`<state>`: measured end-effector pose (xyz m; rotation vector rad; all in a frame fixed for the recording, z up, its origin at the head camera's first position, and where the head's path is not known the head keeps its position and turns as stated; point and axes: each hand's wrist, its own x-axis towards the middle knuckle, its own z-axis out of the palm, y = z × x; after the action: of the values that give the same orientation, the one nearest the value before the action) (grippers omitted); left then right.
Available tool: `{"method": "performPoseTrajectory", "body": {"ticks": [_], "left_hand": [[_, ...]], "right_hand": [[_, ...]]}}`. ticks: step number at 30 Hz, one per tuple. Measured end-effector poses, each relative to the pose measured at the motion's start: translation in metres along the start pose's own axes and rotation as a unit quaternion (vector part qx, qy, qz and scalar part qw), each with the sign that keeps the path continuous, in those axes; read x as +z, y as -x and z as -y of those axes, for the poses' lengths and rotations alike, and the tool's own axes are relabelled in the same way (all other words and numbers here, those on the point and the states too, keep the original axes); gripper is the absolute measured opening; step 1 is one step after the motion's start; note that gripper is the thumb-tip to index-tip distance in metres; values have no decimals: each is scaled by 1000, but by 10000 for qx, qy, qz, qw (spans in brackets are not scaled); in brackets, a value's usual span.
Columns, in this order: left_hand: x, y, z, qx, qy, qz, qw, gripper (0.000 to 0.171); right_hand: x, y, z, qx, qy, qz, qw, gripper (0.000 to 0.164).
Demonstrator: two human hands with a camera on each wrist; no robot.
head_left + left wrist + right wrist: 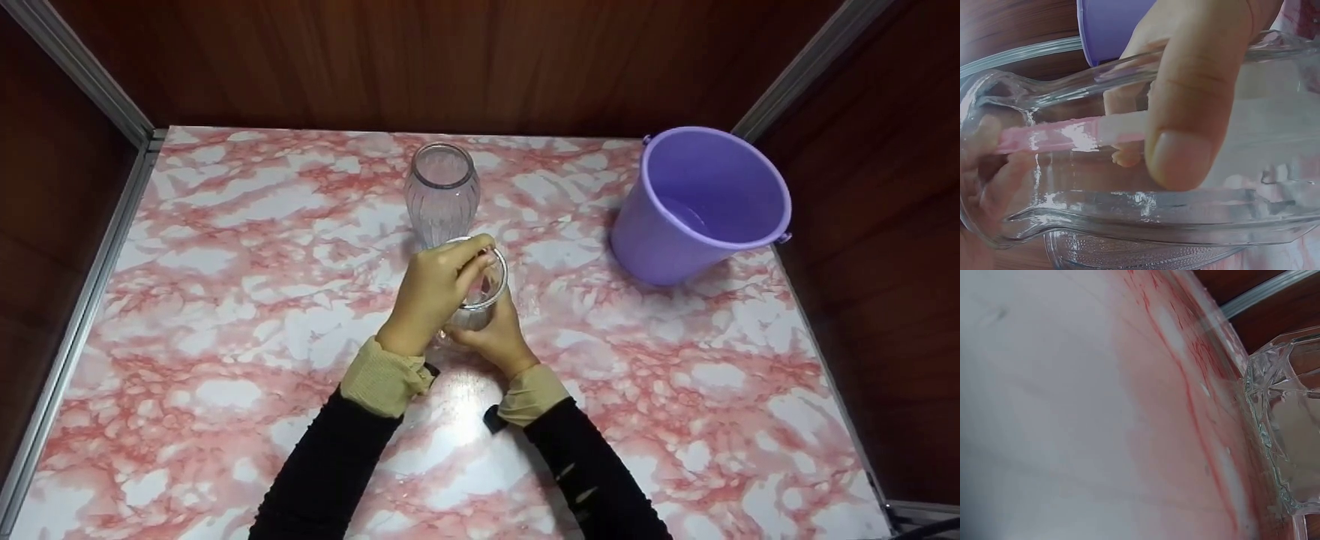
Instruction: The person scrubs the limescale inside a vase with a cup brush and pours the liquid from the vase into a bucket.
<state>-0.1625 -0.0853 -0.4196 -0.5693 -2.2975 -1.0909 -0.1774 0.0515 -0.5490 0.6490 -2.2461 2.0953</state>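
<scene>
Over the table's middle my right hand [501, 337] grips a clear glass vase [471, 321] round its body. Its thumb lies across the glass in the left wrist view. My left hand [431, 289] is at the vase's mouth with its fingers inside. Through the glass, those fingers pinch a pink-and-white stick [1050, 136] that runs down into the vase. The stick's far end is hidden behind the thumb, with a blurred whitish area beyond. The vase's thick faceted base [1280, 439] shows at the right of the right wrist view.
A second, ribbed glass vase [442, 214] stands upright just behind the hands. A purple bucket [656, 244] stands at the back right of the red-and-white marbled table [225, 390]. Dark wood panels [450, 67] enclose the back and sides.
</scene>
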Motion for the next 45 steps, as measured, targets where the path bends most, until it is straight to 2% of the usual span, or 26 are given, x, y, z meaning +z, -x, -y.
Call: {"method": "performPoseTrajectory", "body": {"ticks": [9, 13, 16, 20, 24, 29, 45], "left_hand": [[1, 1, -1, 100, 24, -125, 9999, 17], [2, 1, -1, 78, 50, -139, 9999, 17], [2, 2, -2, 95, -43, -143, 9998, 18], [3, 1, -3, 129, -236, -101, 9996, 19], [4, 1, -3, 89, -343, 12, 9994, 19], [4, 1, -3, 39, -487, 156, 9987, 18], [4, -1, -4, 10, -824, 434, 9957, 19]], "right_hand": [[2, 3, 29, -80, -479, 111, 9988, 100], [2, 2, 17, -20, -377, 63, 9993, 104], [1, 0, 4, 86, -227, 11, 9997, 103], [0, -1, -3, 45, -283, 10, 9996, 105], [-1, 0, -4, -13, -410, 36, 9992, 110], [-1, 0, -2, 125, -513, 58, 9986, 110], [-1, -1, -4, -282, -21, 91, 9996, 104]]}}
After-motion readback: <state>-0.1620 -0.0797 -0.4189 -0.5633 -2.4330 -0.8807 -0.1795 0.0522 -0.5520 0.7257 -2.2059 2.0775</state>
